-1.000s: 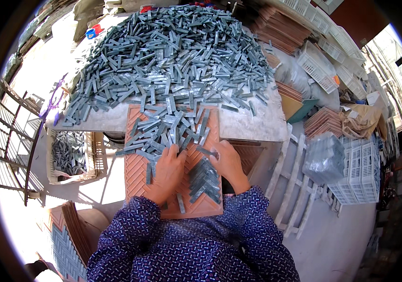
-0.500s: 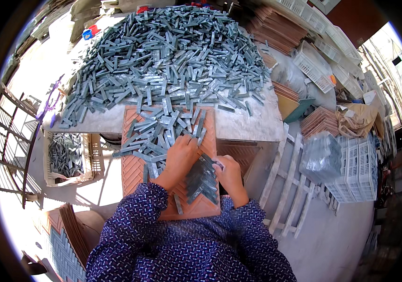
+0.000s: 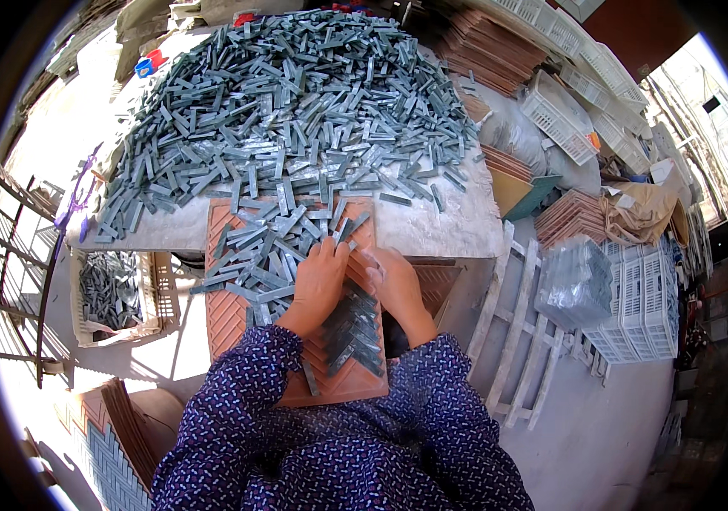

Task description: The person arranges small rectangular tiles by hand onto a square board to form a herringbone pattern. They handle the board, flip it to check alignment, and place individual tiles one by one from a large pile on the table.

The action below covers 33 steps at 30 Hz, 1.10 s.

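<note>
An orange ribbed tray with a herringbone pattern of grooves lies in front of me, its far end on the table. Grey-green stone strips are set in a herringbone block on its right side. Loose strips are heaped over its far left part. My left hand is closed at the edge of this heap, its fingertips on a stone strip. Just to the right, my right hand reaches over the tray's right edge; its fingers are smeared by motion. One strip lies apart near the tray's near edge.
A large mound of stone strips covers the table. At lower left stands a crate of strips. A pale wooden rack, white plastic crates and stacked orange trays are on the right.
My right hand has moved away from the laid strips, forward and left toward my left hand. My left hand has stayed at the loose heap. The whole view has shifted slightly.
</note>
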{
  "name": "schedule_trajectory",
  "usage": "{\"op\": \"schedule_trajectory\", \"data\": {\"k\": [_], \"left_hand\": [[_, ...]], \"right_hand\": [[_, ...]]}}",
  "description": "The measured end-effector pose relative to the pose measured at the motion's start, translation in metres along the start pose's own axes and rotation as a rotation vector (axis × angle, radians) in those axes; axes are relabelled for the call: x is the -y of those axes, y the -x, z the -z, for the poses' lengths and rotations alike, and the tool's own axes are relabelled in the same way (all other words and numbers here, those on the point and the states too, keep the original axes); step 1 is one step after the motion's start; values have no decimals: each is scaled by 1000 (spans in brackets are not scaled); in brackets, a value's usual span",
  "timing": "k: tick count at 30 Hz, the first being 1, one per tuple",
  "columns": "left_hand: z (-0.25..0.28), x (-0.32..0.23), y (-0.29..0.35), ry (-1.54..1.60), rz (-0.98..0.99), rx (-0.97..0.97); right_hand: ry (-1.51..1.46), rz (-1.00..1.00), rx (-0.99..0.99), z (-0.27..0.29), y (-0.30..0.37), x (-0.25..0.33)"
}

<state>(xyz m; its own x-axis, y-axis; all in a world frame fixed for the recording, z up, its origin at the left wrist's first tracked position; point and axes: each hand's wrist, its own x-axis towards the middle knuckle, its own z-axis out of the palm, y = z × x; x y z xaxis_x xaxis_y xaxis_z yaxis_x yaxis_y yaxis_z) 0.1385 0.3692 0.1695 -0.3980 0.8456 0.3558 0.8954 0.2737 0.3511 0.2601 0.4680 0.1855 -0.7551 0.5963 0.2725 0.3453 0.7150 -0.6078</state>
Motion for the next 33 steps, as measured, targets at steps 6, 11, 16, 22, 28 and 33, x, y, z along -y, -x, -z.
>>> {"op": "schedule_trajectory", "data": {"k": [6,11,16,22,28,33], "left_hand": [[13,6,3,235,2,-18],[31,7,24,487,92,92],[28,4,72,445,235,69],[20,0,76,384,215,164],[24,-10,86,308,128,62],[24,-9,78,297,201,153]], "right_hand": [[-35,289,92,-19,-34,-22],[-184,353,330,3,-27,-11],[-300,174,337,15,-8,15],[-376,-13,213,22,18,-6],[-331,-1,189,24,35,-2],[-278,59,156,23,34,3]]}}
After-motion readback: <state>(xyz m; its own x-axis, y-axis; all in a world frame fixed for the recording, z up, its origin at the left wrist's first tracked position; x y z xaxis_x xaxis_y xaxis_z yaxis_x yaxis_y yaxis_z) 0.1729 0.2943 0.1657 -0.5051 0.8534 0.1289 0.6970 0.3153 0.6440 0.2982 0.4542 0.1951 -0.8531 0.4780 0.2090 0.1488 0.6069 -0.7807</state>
